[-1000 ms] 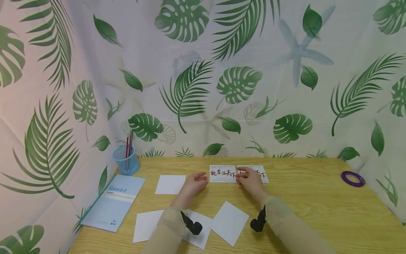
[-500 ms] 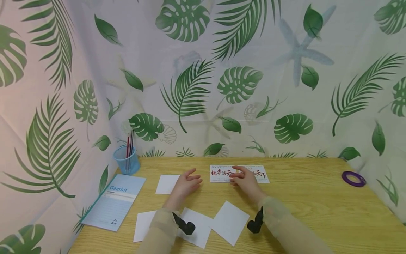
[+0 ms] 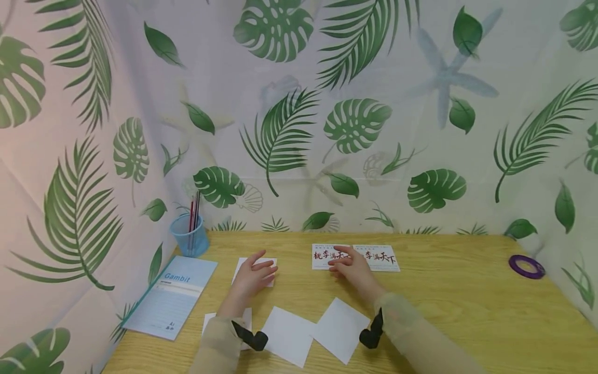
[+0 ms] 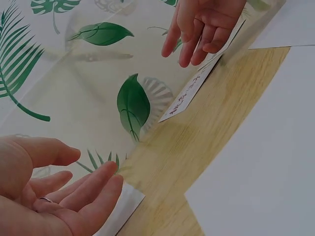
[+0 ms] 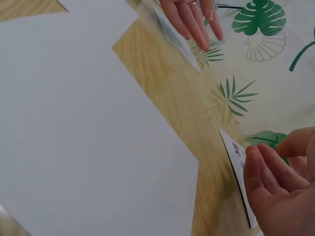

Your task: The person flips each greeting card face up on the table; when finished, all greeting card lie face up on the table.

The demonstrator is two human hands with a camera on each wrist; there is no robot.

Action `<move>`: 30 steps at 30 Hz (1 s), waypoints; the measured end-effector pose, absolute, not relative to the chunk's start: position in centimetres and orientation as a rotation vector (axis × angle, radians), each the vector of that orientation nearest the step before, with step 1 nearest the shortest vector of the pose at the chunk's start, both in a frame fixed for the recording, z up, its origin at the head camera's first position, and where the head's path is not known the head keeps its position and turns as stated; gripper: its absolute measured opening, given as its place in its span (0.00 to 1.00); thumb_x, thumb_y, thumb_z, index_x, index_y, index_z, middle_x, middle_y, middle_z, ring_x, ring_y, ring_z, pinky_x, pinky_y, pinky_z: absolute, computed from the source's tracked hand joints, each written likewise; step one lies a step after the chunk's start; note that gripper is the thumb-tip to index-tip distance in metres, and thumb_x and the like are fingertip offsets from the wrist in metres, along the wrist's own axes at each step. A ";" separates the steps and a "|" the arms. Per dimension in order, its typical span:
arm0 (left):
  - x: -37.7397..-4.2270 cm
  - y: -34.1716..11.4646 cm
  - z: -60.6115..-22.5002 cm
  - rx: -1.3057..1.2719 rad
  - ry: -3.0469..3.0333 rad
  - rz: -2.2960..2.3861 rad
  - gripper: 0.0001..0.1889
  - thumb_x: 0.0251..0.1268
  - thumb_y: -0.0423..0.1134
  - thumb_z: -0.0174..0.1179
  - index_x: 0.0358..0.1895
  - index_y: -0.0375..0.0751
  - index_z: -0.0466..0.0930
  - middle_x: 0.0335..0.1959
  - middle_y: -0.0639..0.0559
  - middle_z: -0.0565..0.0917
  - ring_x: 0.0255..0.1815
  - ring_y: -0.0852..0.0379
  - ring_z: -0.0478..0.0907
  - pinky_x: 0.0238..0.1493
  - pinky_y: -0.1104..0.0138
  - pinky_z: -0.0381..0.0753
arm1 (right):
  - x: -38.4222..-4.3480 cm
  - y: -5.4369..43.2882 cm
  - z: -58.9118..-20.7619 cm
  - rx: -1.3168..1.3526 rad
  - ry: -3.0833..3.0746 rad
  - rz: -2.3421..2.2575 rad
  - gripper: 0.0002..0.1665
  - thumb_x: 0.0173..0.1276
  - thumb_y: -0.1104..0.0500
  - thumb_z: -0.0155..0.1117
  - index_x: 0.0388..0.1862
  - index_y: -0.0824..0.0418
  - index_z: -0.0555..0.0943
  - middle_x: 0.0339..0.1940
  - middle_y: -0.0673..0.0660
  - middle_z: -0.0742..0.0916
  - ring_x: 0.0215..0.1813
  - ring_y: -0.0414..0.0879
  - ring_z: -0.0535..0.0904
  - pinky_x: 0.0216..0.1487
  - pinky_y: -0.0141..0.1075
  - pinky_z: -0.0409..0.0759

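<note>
Two white cards with red Chinese characters, a left printed card (image 3: 324,258) and a right printed card (image 3: 385,257), lie side by side at the back of the table. My right hand (image 3: 357,272) is over them with loosely bent fingers and hides part of both; nothing shows in its grasp in the right wrist view. My left hand (image 3: 252,280) is spread above a blank white card (image 3: 243,267) and partly covers it; the left wrist view shows the fingers holding nothing. Several more blank cards lie nearer, among them a tilted card (image 3: 289,337) and a diamond-turned card (image 3: 341,330).
A blue notebook (image 3: 173,301) lies at the left, with a blue mesh pen cup (image 3: 189,236) holding pencils behind it. A purple tape roll (image 3: 526,266) lies on the right of the wooden table (image 3: 467,301). Leaf-patterned cloth (image 3: 299,78) surrounds the table.
My left hand has moved left, away from the printed cards to above the back-left blank card. My right hand has shifted slightly left, and the printed cards' gap has closed.
</note>
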State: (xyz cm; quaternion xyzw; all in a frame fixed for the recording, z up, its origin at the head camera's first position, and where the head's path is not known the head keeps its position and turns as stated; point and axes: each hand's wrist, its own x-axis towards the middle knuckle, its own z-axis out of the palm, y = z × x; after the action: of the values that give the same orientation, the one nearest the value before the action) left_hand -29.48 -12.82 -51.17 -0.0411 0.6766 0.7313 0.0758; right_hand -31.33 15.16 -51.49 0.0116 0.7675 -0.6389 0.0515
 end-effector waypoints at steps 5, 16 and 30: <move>-29.2 -13.9 -50.9 -0.161 2.044 2.215 0.34 0.70 0.26 0.55 0.77 0.35 0.53 0.66 0.25 0.71 0.63 0.38 0.77 0.61 0.53 0.79 | -31.1 14.1 -51.2 -0.007 2.312 -1.970 0.30 0.70 0.71 0.57 0.71 0.66 0.67 0.47 0.69 0.87 0.41 0.48 0.87 0.40 0.34 0.86; -28.6 -15.9 -49.9 -0.216 2.093 2.248 0.34 0.72 0.26 0.52 0.77 0.33 0.51 0.67 0.23 0.68 0.63 0.38 0.78 0.62 0.51 0.77 | -30.1 11.7 -51.1 -0.075 2.243 -1.996 0.30 0.69 0.70 0.60 0.69 0.65 0.70 0.48 0.70 0.87 0.42 0.50 0.87 0.41 0.35 0.85; -27.7 -18.0 -51.3 -0.287 2.274 2.158 0.33 0.69 0.26 0.56 0.76 0.34 0.56 0.65 0.24 0.72 0.58 0.39 0.81 0.54 0.58 0.84 | -30.4 7.2 -51.9 -0.240 2.377 -1.815 0.28 0.67 0.69 0.62 0.66 0.62 0.74 0.49 0.65 0.87 0.46 0.51 0.84 0.40 0.36 0.85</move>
State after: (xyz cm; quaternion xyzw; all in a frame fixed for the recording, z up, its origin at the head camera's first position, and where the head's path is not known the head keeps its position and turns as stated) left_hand -27.66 -17.97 -51.27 -0.0913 0.7223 0.6856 -0.0033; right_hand -30.36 7.24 -51.92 -0.0799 0.7902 -0.6035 0.0705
